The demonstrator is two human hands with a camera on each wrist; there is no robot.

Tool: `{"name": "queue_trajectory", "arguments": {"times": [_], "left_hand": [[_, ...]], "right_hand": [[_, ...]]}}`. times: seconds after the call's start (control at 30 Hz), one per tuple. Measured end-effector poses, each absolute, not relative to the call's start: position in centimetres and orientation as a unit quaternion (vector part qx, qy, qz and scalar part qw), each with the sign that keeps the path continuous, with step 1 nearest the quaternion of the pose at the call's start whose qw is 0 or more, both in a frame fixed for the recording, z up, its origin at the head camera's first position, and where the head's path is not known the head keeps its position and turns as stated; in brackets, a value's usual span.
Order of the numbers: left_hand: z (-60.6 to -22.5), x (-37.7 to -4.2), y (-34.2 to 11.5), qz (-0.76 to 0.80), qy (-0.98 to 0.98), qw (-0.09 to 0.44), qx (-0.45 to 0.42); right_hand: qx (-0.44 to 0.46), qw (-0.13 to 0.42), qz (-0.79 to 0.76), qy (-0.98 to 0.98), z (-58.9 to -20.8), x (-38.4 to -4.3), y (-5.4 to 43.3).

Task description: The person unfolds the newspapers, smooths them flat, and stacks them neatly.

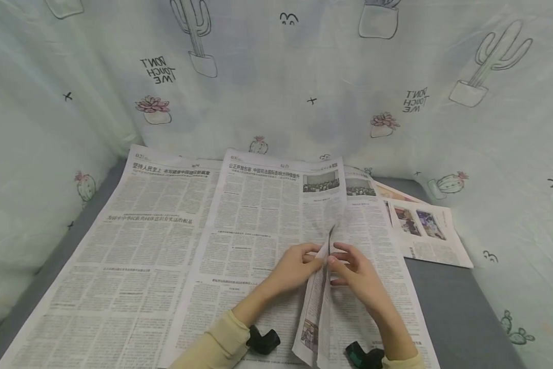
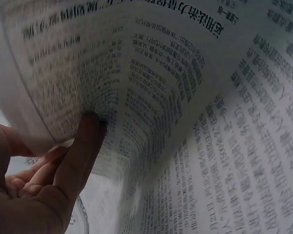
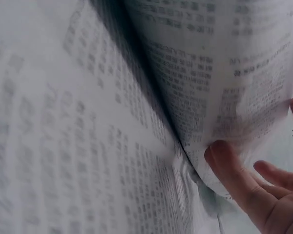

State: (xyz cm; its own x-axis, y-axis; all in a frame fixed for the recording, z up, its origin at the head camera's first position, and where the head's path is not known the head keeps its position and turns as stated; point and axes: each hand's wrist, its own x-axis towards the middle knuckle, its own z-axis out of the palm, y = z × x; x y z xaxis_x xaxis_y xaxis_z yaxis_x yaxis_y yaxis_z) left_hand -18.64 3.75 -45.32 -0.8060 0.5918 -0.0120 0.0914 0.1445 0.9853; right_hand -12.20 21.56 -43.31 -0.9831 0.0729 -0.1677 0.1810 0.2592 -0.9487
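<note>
Several newspaper sheets lie spread out, and the top newspaper sheet (image 1: 244,246) has its right part lifted into a narrow upright fold (image 1: 314,312). A dark gap shows at the fold's upper end. My left hand (image 1: 297,266) pinches the fold from the left. In the left wrist view, the paper's edge passes between thumb and fingers (image 2: 78,161) of that hand. From the right, my right hand (image 1: 356,274) holds the same fold with thumb and fingers. The right wrist view shows its fingertip (image 3: 219,151) against the curved, printed newspaper (image 3: 185,63).
Another newspaper sheet (image 1: 133,246) lies at the left, partly under the top one. A smaller folded newspaper with photos (image 1: 430,230) is at the right on the grey table (image 1: 456,302). A cactus-print curtain (image 1: 267,66) surrounds the table. Black wrist devices (image 1: 263,341) sit by both sleeves.
</note>
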Motion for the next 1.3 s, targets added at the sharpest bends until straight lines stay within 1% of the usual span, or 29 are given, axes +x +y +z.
{"name": "queue_trajectory", "arguments": {"times": [0.23,0.4,0.63,0.73,0.8,0.97,1.07,1.3], "left_hand": [[-45.2,-18.6,3.7,0.666,0.683,0.211,0.213],[-45.2,-18.7,3.5,0.693,0.654,0.209,0.219],[-45.4,-18.8,3.5,0.655,0.698,0.196,0.212],[-45.5,-18.9,3.3,0.632,0.723,0.181,0.212],[-45.5,-18.9,3.2,0.633,0.721,0.186,0.21],[-45.6,-18.9,3.0,0.641,0.71,0.208,0.204],[-45.7,-19.0,2.8,0.636,0.714,0.212,0.202],[-45.4,-19.1,2.8,0.624,0.724,0.217,0.196]], "right_hand": [[0.109,0.042,-0.596,0.795,-42.9,-12.0,22.6],[0.129,0.029,-0.593,0.795,-42.8,-12.1,23.4],[0.138,0.005,-0.604,0.785,-42.9,-12.2,24.2],[0.136,-0.008,-0.6,0.789,-43.1,-12.4,24.3],[0.136,-0.01,-0.598,0.789,-43.3,-12.4,24.4],[0.146,0.007,-0.589,0.795,-43.4,-12.5,24.5],[0.153,0.015,-0.582,0.799,-43.5,-12.5,24.6],[0.163,0.009,-0.58,0.798,-43.6,-12.5,25.0]]}}
